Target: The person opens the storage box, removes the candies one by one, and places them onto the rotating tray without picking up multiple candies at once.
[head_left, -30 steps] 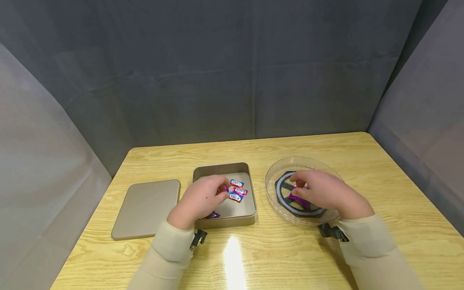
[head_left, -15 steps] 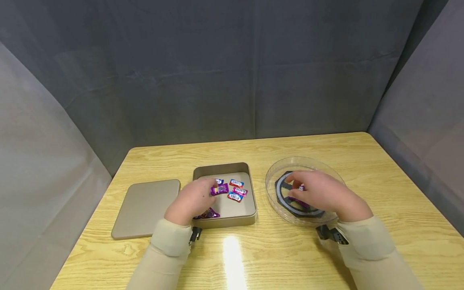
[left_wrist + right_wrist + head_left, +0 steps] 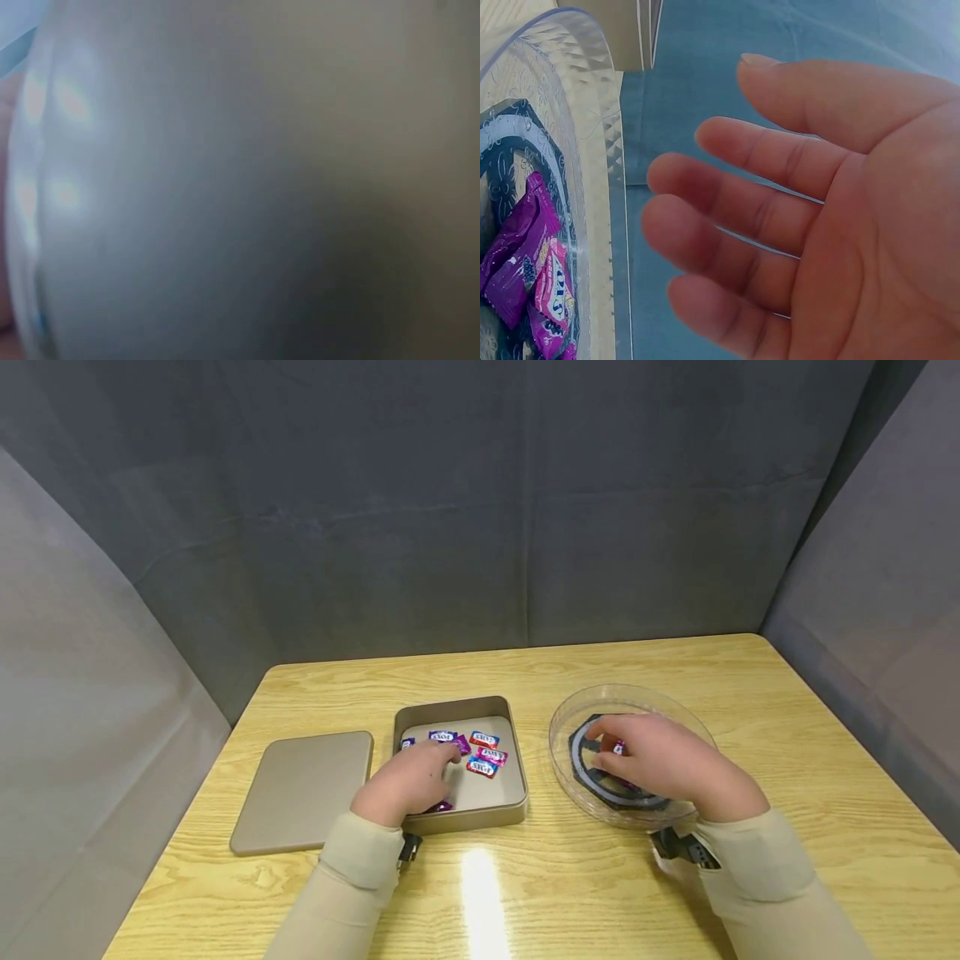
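Closest to where I stand, a pale left sleeve [image 3: 337, 893] comes in just short of the tin [image 3: 480, 817], with the right sleeve [image 3: 772, 877] well to its right. Left of the tin lies a flat metal panel [image 3: 303, 793]. The left hand [image 3: 408, 781] reaches over the tin's front left corner, fingertips at a purple sweet [image 3: 462, 745]; whether they pinch it, I can't tell. To the tin's right, the right hand [image 3: 667, 756] is over a clear round dish [image 3: 558, 768], fingers loosely bent, thumb well apart from them. In that dish, a purple-wrapped sweet [image 3: 521, 255] touches a pink-labelled one [image 3: 555, 292]. Inside the tin, right of the left hand, a blue-and-red sweet [image 3: 481, 767] lies nearest, then a pink one [image 3: 493, 757], then a red-and-blue one [image 3: 484, 740]. Beyond the left fingers is a dark-blue sweet [image 3: 442, 737]. Behind the tin, past the table [image 3: 570, 902], hangs a dark curtain [image 3: 375, 527].
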{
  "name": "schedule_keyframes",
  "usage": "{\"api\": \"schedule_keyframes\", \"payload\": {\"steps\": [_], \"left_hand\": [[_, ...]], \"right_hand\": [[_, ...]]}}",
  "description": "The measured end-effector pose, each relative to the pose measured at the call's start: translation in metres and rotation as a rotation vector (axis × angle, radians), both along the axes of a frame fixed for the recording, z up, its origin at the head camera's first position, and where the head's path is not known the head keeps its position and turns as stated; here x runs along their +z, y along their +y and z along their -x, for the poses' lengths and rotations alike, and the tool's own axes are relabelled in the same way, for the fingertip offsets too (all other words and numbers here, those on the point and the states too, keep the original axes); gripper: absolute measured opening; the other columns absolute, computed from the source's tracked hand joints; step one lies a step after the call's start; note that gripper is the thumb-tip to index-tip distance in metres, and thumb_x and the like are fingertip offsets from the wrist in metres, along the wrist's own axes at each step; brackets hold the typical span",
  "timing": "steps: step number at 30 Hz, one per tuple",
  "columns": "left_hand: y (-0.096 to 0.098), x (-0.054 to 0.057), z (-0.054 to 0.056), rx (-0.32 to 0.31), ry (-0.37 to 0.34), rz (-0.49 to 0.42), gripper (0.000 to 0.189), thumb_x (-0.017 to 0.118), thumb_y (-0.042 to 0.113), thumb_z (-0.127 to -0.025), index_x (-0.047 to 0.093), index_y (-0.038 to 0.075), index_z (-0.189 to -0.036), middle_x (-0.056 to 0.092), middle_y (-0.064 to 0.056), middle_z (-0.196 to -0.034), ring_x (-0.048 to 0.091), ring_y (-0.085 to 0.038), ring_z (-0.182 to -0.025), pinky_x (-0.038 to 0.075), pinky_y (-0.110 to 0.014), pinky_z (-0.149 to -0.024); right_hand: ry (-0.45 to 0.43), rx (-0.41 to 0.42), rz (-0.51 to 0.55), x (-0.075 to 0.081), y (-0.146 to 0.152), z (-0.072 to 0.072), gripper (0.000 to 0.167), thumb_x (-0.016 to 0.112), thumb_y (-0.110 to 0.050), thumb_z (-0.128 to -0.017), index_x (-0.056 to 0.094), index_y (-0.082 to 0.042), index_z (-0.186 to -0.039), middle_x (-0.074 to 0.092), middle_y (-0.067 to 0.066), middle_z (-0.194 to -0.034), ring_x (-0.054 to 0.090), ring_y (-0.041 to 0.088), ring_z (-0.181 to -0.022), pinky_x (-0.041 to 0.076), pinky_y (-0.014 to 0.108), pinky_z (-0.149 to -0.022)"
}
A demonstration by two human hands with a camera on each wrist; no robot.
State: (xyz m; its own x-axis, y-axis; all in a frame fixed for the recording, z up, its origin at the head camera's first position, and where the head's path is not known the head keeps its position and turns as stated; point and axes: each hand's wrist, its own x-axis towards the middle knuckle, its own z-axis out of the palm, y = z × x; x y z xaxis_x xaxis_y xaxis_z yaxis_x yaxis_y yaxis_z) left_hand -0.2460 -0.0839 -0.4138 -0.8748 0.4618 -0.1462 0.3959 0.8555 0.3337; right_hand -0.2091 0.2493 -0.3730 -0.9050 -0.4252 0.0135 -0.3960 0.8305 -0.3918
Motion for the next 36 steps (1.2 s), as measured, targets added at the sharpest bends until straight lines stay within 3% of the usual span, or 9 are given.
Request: {"api": "schedule_keyframes", "payload": {"steps": [4,8,13,17,21,29,36], "left_hand": [[0.000,-0.001,0.002,0.045,0.041,-0.011,0.035,0.065,0.004,-0.092,0.067,0.009,-0.127,0.064,-0.010,-0.126,0.060,-0.027,-0.115,0.047,-0.047,-0.101],[0.000,-0.001,0.002,0.136,0.076,0.058,0.036,0.066,0.006,-0.093,0.067,0.010,-0.129,0.062,-0.014,-0.127,0.060,-0.030,-0.112,0.048,-0.049,-0.099],[0.002,-0.003,-0.001,0.068,0.058,0.056,0.027,0.058,0.006,-0.099,0.068,0.007,-0.124,0.064,-0.012,-0.121,0.062,-0.029,-0.111,0.049,-0.048,-0.099],[0.005,-0.005,0.000,0.029,0.068,0.011,0.024,0.061,0.005,-0.098,0.068,0.008,-0.120,0.064,-0.008,-0.117,0.062,-0.023,-0.103,0.051,-0.044,-0.096],[0.005,-0.008,0.003,0.049,0.087,0.025,0.023,0.063,0.004,-0.097,0.068,0.009,-0.119,0.065,-0.008,-0.117,0.062,-0.022,-0.102,0.051,-0.043,-0.096],[0.006,-0.016,0.005,0.064,0.128,0.057,0.012,0.064,0.008,-0.098,0.071,0.008,-0.109,0.064,-0.005,-0.101,0.061,-0.019,-0.093,0.053,-0.040,-0.088],[0.008,-0.023,0.007,0.145,0.119,0.044,0.019,0.065,0.006,-0.097,0.069,0.009,-0.115,0.061,-0.008,-0.102,0.061,-0.023,-0.094,0.053,-0.042,-0.088]], "right_hand": [[0.011,0.007,0.001,0.000,0.000,0.000,0.026,0.067,-0.027,-0.098,0.068,-0.013,-0.121,0.066,-0.007,-0.097,0.057,0.010,-0.080,0.050,0.037,-0.074],[0.008,0.008,0.003,0.000,-0.001,0.000,0.027,0.068,-0.027,-0.098,0.068,-0.013,-0.121,0.066,-0.008,-0.095,0.056,0.009,-0.079,0.050,0.037,-0.074],[-0.008,0.014,0.008,0.000,-0.002,0.000,0.026,0.067,-0.027,-0.098,0.068,-0.015,-0.121,0.066,-0.009,-0.094,0.058,0.008,-0.078,0.050,0.037,-0.074],[-0.013,0.016,0.014,0.000,-0.002,0.000,0.025,0.068,-0.026,-0.098,0.068,-0.016,-0.121,0.066,-0.008,-0.096,0.059,0.009,-0.081,0.051,0.038,-0.075],[-0.016,0.015,0.013,0.000,-0.003,-0.001,0.025,0.068,-0.026,-0.098,0.068,-0.017,-0.121,0.066,-0.008,-0.097,0.060,0.009,-0.083,0.052,0.038,-0.076],[-0.015,0.025,0.017,0.001,-0.002,-0.001,0.026,0.068,-0.027,-0.098,0.068,-0.017,-0.122,0.067,-0.008,-0.098,0.060,0.009,-0.083,0.052,0.038,-0.076],[-0.013,0.035,0.020,-0.001,-0.003,-0.002,0.024,0.067,-0.025,-0.098,0.068,-0.018,-0.121,0.066,-0.009,-0.098,0.059,0.008,-0.083,0.052,0.038,-0.077]]}}
